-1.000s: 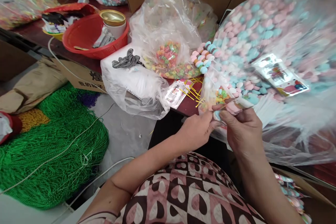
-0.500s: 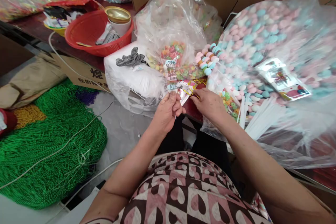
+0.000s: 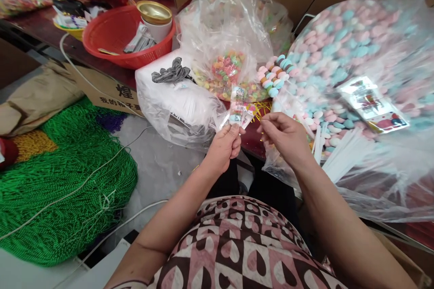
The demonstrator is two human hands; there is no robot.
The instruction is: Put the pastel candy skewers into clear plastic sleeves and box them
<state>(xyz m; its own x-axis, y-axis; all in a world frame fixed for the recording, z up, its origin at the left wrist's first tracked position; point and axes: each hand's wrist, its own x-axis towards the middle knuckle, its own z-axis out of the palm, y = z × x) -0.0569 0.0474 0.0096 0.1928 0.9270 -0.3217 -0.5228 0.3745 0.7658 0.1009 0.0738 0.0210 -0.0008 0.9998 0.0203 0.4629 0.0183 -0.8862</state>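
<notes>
My left hand (image 3: 225, 148) is closed around the lower end of a slim clear candy packet (image 3: 238, 103) with printed labelling, held upright. Behind the packet, a flat printed pouch (image 3: 251, 112) lies on the table edge. Just to the right, my right hand (image 3: 284, 134) is pinched, thumb against forefinger, on what looks like a yellow twist tie, mostly hidden by the fingers. More yellow twist ties (image 3: 262, 109) lie loose beyond its fingertips. A string of pink, blue and brown candies (image 3: 275, 76) rests above them.
On the right spreads a big clear bag of pink and blue candies (image 3: 349, 31), with a silver pouch (image 3: 373, 104) and white strips (image 3: 349, 156). A red basket (image 3: 118, 31), a white plastic-wrapped bundle (image 3: 179, 104) and a ring-candy bag (image 3: 227, 22) stand leftward. Green cords (image 3: 77, 198) heap below.
Both hands were together over the candy bag, then moved left and parted. The left hand holds the packet upright; the right went to the yellow twist ties and has lifted slightly away.
</notes>
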